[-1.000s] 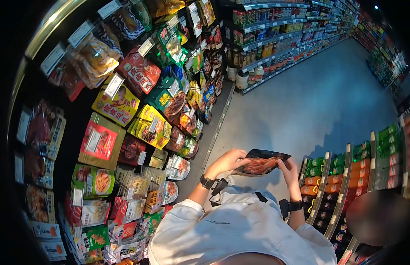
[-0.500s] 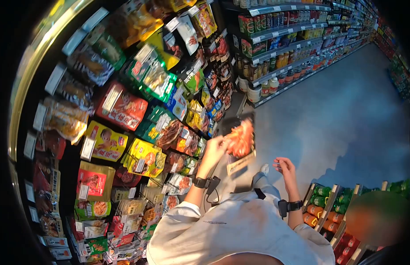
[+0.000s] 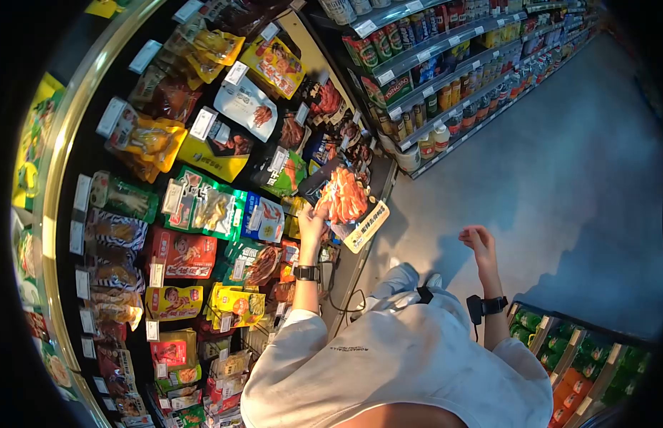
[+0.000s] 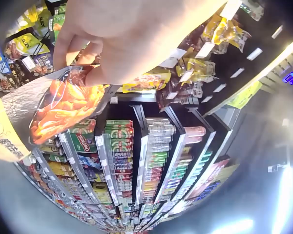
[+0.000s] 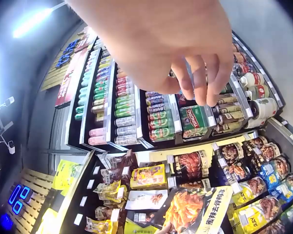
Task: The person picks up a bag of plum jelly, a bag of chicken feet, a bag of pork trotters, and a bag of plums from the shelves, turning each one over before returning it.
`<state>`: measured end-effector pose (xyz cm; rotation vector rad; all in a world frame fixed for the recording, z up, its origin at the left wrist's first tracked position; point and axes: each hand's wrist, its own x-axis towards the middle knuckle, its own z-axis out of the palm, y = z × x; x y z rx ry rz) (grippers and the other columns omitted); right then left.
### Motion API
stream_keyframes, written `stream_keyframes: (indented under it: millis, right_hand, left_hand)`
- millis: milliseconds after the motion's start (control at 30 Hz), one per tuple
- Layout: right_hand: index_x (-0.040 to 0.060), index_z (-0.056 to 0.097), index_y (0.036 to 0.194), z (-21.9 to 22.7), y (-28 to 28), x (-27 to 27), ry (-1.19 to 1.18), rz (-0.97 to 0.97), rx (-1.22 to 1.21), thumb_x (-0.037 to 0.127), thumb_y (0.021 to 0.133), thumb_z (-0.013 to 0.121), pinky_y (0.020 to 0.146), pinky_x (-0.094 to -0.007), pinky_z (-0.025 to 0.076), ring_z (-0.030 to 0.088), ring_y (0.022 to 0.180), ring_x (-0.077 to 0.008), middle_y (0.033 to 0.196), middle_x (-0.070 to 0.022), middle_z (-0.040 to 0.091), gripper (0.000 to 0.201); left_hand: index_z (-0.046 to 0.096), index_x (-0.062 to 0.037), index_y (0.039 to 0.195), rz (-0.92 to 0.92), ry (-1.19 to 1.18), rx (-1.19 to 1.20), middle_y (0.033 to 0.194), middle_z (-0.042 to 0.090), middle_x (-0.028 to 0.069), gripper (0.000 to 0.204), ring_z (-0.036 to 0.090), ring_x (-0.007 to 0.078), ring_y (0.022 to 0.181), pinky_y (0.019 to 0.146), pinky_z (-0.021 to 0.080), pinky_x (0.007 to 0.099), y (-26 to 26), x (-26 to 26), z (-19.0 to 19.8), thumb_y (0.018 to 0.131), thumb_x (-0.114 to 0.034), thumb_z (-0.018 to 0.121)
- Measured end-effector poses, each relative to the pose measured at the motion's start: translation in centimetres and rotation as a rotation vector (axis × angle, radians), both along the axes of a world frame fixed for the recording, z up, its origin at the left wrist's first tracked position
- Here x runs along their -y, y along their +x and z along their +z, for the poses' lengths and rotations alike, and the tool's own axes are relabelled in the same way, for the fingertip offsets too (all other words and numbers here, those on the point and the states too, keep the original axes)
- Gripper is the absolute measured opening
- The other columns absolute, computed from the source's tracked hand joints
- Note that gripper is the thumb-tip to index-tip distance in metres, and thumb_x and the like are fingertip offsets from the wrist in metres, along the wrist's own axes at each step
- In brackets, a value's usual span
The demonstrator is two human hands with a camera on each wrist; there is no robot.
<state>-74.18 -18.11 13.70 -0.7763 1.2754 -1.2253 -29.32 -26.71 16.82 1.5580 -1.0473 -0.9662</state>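
Note:
In the head view the left hand (image 3: 312,222) pinches one edge of a black snack pouch (image 3: 343,196) with orange-red food pictured and a cream label strip, held in front of the hanging packets. The left wrist view shows the thumb and fingers of the left hand (image 4: 112,44) on the edge of the pouch (image 4: 63,109). The right hand (image 3: 480,241) is raised over the floor, apart from the pouch, holding nothing, its fingers loosely bent. Seen from the right wrist, the pouch (image 5: 185,209) lies below the right hand (image 5: 171,53).
Hanging snack packets (image 3: 181,253) with price tags fill the rack at left, edged by a golden rail (image 3: 60,150). Shelves of cans and jars (image 3: 446,85) stand at the upper right, with grey floor (image 3: 545,164) beside them. Bottles (image 3: 574,389) fill a rack at lower right.
The pouch was between both hands; the right hand has let go. The left hand has carried the pouch left and up to the hanging packets, and the view has shifted towards them.

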Motion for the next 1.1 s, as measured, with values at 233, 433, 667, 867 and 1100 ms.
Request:
stream_keyframes:
  millis: [233,433,667,867,1100]
  right_hand:
    - [0.0030,0.065,0.107,-1.7,2.8,10.6,0.039,0.120,-0.038,0.023,0.104,0.055,0.086,-0.0306,0.053,0.070,0.092,-0.0175,0.096,-0.0084,0.072,0.023]
    - [0.0022,0.065,0.110,0.3,6.5,22.0,-0.042,0.280,-0.062,0.024,0.104,0.054,0.085,-0.0298,0.054,0.069,0.092,-0.0176,0.096,-0.0093,0.071,0.025]
    - [0.0022,0.065,0.112,2.2,11.1,32.9,-0.021,0.458,-0.168,0.027,0.105,0.054,0.085,-0.0299,0.054,0.069,0.093,-0.0173,0.097,-0.0079,0.070,0.028]
    - [0.0027,0.065,0.110,1.7,12.0,37.8,0.009,0.583,-0.151,0.025,0.106,0.054,0.085,-0.0298,0.053,0.068,0.092,-0.0159,0.095,-0.0060,0.070,0.026]
    - [0.0051,0.065,0.109,0.0,11.1,45.6,-0.074,0.712,-0.100,0.026,0.106,0.054,0.081,-0.0274,0.050,0.066,0.091,-0.0131,0.096,-0.0040,0.070,0.024]
  left_hand:
    - [0.067,-0.0031,0.122,-0.038,-0.019,-0.060,0.099,0.073,0.0010,0.028,0.065,0.0060,0.081,0.073,0.053,0.0229,1.4,9.1,-3.9,0.097,-0.015,0.069]
    - [0.070,-0.0044,0.115,0.034,-0.066,-0.166,0.076,0.059,-0.0108,0.022,0.048,-0.0001,0.064,0.056,0.038,0.0190,3.0,16.4,-7.8,0.095,-0.013,0.071]
    - [0.067,-0.0017,0.122,0.195,0.014,-0.283,0.100,0.071,-0.0005,0.026,0.059,0.0049,0.080,0.069,0.046,0.0217,5.6,23.3,-10.1,0.097,-0.009,0.064]
    - [0.064,-0.0011,0.102,0.369,-0.041,-0.264,0.088,0.063,-0.0036,0.015,0.051,0.0052,0.075,0.064,0.041,0.0246,6.8,26.3,-9.5,0.098,-0.015,0.066]
    - [0.070,-0.0015,0.118,0.385,-0.053,-0.203,0.104,0.072,-0.0007,0.024,0.060,0.0056,0.087,0.078,0.047,0.0244,6.6,26.2,-7.7,0.099,-0.015,0.066]
